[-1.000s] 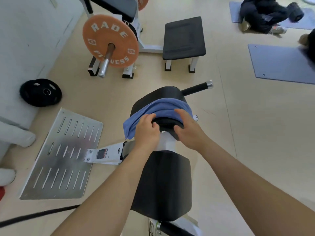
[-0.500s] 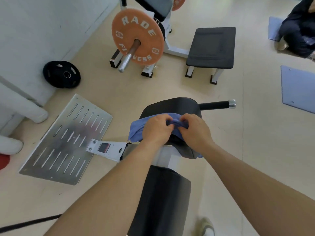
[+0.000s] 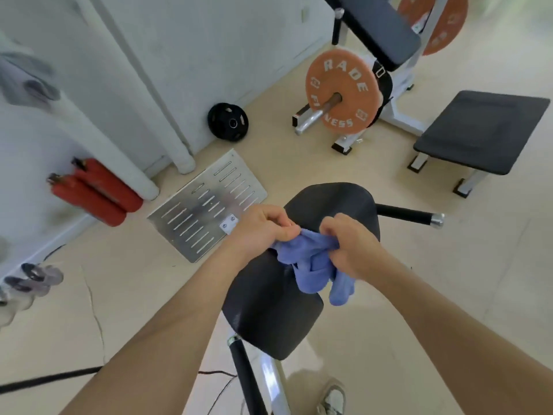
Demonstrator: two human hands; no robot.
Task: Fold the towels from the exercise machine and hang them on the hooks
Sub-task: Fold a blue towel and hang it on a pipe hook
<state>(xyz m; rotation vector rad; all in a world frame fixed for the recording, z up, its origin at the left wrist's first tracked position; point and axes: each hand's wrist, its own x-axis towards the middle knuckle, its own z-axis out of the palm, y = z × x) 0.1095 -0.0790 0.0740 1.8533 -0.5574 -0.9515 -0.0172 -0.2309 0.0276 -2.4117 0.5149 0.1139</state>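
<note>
Both grips clamped on the bunched blue towel (image 3: 311, 262) — left hand (image 3: 260, 232) at nine o'clock, right hand (image 3: 353, 250) at three — above the exercise machine pad (image 3: 329, 202).

The orange weight plate (image 3: 342, 91) reads "RADE" above and "FITNESS" below, partly hidden.

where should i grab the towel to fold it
Probably at two corners of one edge, coming from above. The towel is bunched between the left hand and right hand, with loose ends drooping below the right hand. Its corners are hidden in the folds, so let it hang, then follow an edge outward to each corner.
</note>
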